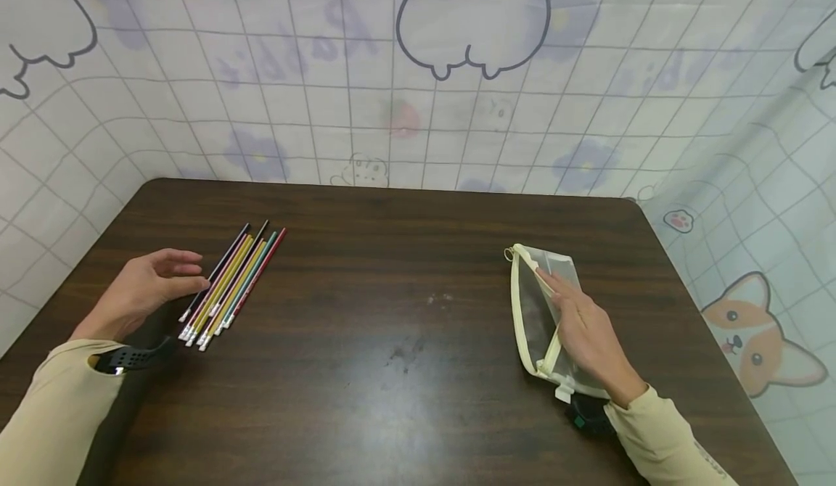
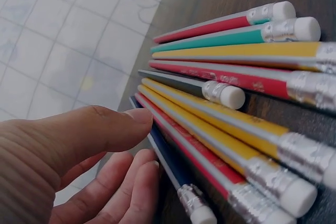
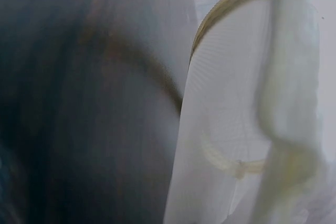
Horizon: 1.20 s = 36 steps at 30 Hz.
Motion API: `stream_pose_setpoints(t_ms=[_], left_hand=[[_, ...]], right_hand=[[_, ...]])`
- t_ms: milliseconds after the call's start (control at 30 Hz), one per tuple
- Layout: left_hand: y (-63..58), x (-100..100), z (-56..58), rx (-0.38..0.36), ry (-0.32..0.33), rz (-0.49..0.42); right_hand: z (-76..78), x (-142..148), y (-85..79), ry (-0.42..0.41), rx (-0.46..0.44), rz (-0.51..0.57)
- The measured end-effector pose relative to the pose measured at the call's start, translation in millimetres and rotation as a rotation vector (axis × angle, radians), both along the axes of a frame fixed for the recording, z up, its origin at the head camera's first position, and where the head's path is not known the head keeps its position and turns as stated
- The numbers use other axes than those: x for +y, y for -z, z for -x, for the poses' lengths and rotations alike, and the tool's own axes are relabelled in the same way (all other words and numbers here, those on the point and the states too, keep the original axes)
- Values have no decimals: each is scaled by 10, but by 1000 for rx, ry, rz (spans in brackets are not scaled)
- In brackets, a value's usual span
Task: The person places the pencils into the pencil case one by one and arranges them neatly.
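Observation:
At the left of the table, a bundle of pencils (image 1: 228, 290) with white erasers lies side by side. They are yellow, red, teal and dark. My left hand (image 1: 153, 283) is beside them, thumb and fingers apart in the head view. In the left wrist view, its thumb tip overlaps the outermost navy pencil (image 2: 170, 166), with the other fingers close along its near side. On the right, my right hand (image 1: 588, 334) holds the side of a translucent zip pouch (image 1: 522, 319) with pale yellow edging, fingertips at the rim. Its thumb is hidden. The pouch mouth gapes towards the left.
Both hands work over a dark brown wooden table (image 1: 366, 399). Behind it and at the sides hangs a white gridded cloth (image 1: 366, 123) with cartoon prints. A black band (image 1: 133, 355) is on my left wrist, and a dark device (image 1: 588, 413) sits under my right wrist.

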<state>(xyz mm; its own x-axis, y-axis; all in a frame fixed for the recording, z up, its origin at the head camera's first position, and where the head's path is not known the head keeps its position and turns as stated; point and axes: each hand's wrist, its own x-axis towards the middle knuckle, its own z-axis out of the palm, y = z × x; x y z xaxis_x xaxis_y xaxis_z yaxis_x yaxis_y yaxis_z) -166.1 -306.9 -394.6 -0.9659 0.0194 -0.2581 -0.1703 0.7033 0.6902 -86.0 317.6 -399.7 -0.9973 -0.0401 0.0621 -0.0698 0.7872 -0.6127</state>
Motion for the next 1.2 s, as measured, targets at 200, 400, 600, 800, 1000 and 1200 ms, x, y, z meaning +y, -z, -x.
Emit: stream_pose_setpoints(t_ms=[200, 400, 600, 800, 1000, 1200], left_hand=[[8, 40, -4, -2, -1, 25], [4, 64, -9, 16, -4, 107], [-53, 120, 14, 14, 33, 152], [-95, 160, 27, 4, 48, 167], [-124, 175, 48, 7, 69, 184], [-157, 156, 71, -43, 87, 152]], right_hand=[[-4, -5, 0, 1, -3, -3], [-2, -11, 3, -1, 1, 1], [5, -5, 12, 3, -6, 9], [6, 1, 9, 5, -4, 11], [-1, 10, -10, 2, 2, 6], [-6, 16, -22, 6, -7, 6]])
